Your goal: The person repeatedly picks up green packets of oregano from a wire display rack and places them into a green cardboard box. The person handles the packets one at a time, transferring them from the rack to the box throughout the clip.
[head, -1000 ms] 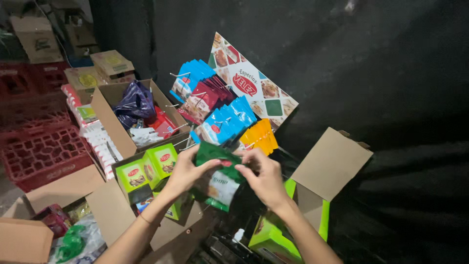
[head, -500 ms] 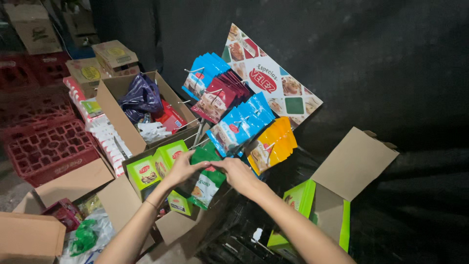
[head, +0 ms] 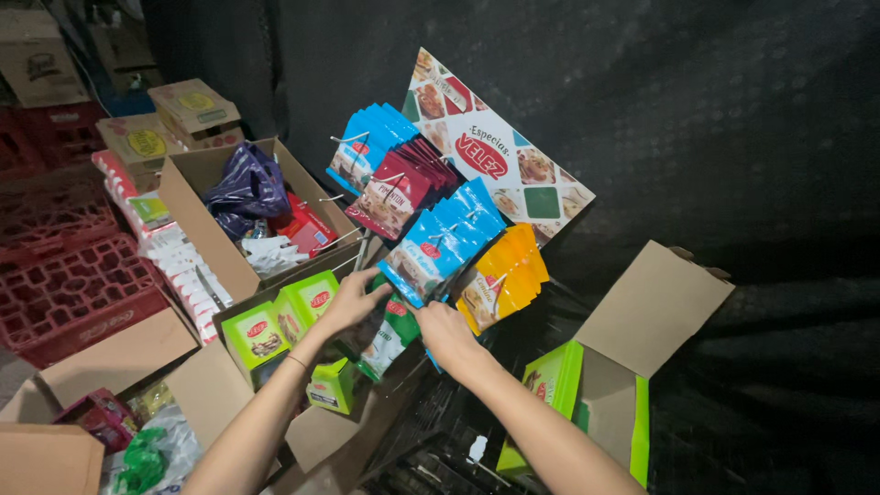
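My left hand [head: 350, 301] and my right hand [head: 444, 334] both grip a green and white snack packet [head: 390, 332] low on a wire display rack. Above my hands hang rows of packets on the rack's hooks: blue ones [head: 442, 240], dark red ones [head: 403, 187], more blue ones [head: 367, 147] and orange ones [head: 504, 275]. A printed header card [head: 500, 156] stands behind them. The rack's hooks near my hands are hidden by the packets.
An open cardboard box [head: 197, 206] with a purple bag [head: 246, 188] sits at left. Green cartons [head: 280, 321] stand below it. A green-lined open box [head: 605, 385] is at right, red crates [head: 64, 284] at far left, dark sheeting behind.
My hands and the green packet have shifted slightly left and lower under the blue packets. The view has moved closer to the rack.
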